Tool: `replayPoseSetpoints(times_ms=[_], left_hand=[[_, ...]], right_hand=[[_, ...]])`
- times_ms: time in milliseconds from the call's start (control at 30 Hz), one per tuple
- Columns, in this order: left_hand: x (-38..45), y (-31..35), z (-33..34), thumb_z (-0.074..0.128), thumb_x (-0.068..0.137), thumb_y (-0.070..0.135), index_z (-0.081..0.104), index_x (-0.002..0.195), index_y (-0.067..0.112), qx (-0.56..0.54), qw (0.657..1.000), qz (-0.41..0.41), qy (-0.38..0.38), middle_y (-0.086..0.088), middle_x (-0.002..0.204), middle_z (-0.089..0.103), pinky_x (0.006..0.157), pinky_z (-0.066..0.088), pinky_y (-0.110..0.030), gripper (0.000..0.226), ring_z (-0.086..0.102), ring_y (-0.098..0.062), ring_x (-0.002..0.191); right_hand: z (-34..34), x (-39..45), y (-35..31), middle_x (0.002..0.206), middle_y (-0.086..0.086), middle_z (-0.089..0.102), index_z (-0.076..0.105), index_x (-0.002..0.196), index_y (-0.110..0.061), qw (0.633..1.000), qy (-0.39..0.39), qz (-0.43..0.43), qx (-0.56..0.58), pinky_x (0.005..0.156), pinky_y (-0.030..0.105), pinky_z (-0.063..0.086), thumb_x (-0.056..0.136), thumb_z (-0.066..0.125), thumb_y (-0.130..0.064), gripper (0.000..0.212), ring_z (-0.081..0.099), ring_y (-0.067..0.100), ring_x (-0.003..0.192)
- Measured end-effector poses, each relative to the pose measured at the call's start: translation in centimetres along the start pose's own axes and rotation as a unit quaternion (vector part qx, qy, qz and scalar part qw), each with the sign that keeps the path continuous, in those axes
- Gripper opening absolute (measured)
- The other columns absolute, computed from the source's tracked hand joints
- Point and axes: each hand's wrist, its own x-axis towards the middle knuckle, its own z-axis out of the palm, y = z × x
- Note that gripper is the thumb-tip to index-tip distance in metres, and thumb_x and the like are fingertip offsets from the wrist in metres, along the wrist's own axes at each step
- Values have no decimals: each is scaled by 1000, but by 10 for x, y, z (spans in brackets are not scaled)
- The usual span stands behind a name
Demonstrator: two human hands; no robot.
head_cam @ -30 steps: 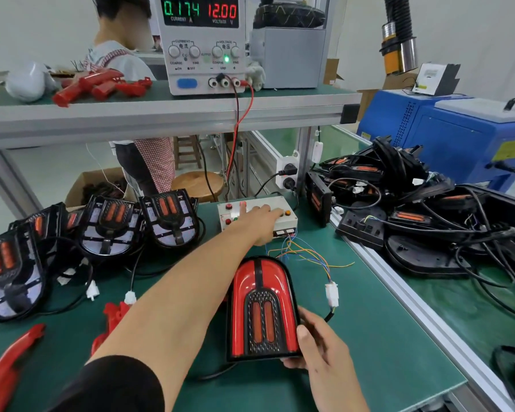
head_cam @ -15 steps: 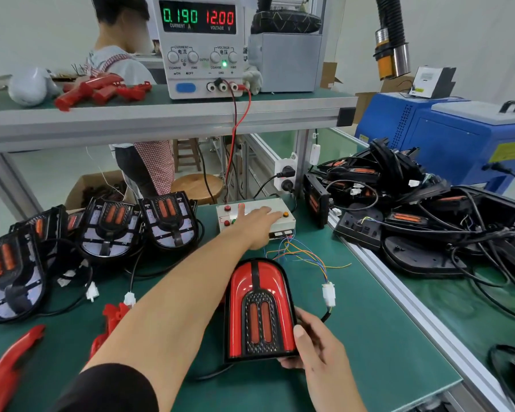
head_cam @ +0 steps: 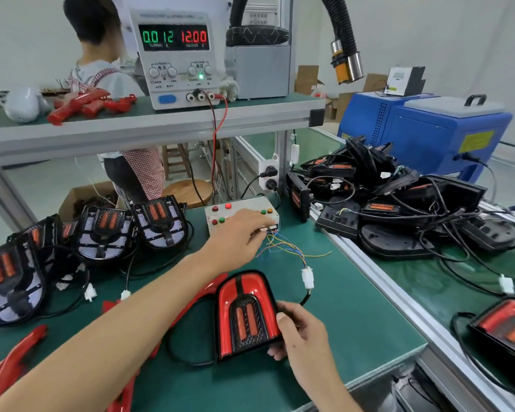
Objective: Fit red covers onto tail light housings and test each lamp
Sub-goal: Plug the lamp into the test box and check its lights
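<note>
A tail light (head_cam: 244,313) with its red cover on lies on the green mat, its lamp dark. My right hand (head_cam: 304,334) grips its lower right edge, thumb on the cover. Its cable ends in a white connector (head_cam: 307,278) joined to thin coloured wires. My left hand (head_cam: 241,233) reaches across to the grey test box (head_cam: 244,205), fingers lying straight over its front right corner by the wires. The power supply (head_cam: 176,55) reads 0.012 A and 12.00 V. Uncovered housings (head_cam: 101,230) stand in a row at the left. A loose red cover (head_cam: 12,361) lies near left.
A tangled pile of black housings and cables (head_cam: 384,203) fills the right bench past the aluminium rail. One covered lamp (head_cam: 512,328) sits at far right. Behind it stands a blue machine (head_cam: 428,132). A person (head_cam: 101,75) works behind the shelf, which holds red parts (head_cam: 84,105).
My left hand slid from the box's top buttons to its front right corner. The current reading dropped from 0.190 to 0.012 A. My right hand kept hold of the lamp.
</note>
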Motion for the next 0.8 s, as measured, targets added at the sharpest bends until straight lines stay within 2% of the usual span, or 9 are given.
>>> replayPoseSetpoints(times_ms=[100,167,267,333,400,533,600,667,800], left_hand=[[2,24,2,66,92,2,71,120,4,17,995,96,-30,-9,116,71,106,40,-39,29,61,-32,112],[5,37,11,68,92,6,67,129,10,72,982,157,-78,-5,129,67,113,37,-44,37,56,-31,124],[8,53,27,69,92,11,55,143,22,196,947,202,-154,2,150,52,124,15,-52,54,35,-27,144],[10,59,35,67,90,6,52,144,24,265,921,208,-194,2,149,50,124,1,-56,58,26,-27,149],[13,61,38,62,90,1,55,137,22,314,901,207,-218,4,135,57,123,-6,-59,52,27,-25,148],[17,62,38,58,91,2,65,111,21,342,887,203,-236,7,100,62,125,-2,-60,29,47,-20,125],[19,61,38,58,94,6,67,104,21,319,891,216,-241,6,94,61,126,0,-56,20,50,-21,117],[19,59,36,57,98,15,68,106,22,301,889,236,-251,7,98,63,127,2,-51,16,51,-20,118],[20,54,28,60,100,30,69,118,26,290,873,284,-270,9,107,68,125,18,-49,21,51,-18,123]], right_hand=[[2,-3,-2,70,11,72,75,94,-29,999,22,-4,-43,50,32,53,101,57,-16,23,65,25,50],[4,-6,-1,70,-2,70,72,89,-34,990,63,-33,-118,58,25,54,101,58,-30,19,66,15,55],[2,-11,0,80,-13,64,64,81,-38,964,170,-91,-184,71,12,43,98,59,-37,18,62,4,77],[-5,-8,-1,83,-12,60,59,84,-41,945,244,-103,-191,70,15,41,97,62,-31,17,58,2,83],[-16,1,-3,93,-14,55,56,93,-39,929,289,-113,-201,76,25,44,94,65,-27,15,55,2,87],[-29,30,-9,107,-13,53,55,128,-24,930,205,-32,-303,92,36,48,92,67,-45,42,55,10,102],[-29,38,-12,94,-13,56,57,107,-28,915,154,-20,-372,81,34,50,94,60,-53,28,57,10,88],[-32,42,-15,80,-10,53,51,84,-31,882,134,-40,-449,67,32,46,97,51,-58,30,55,12,75],[-38,41,-14,77,-11,46,55,86,-30,838,116,-116,-520,64,28,40,96,35,-64,40,49,9,74]])
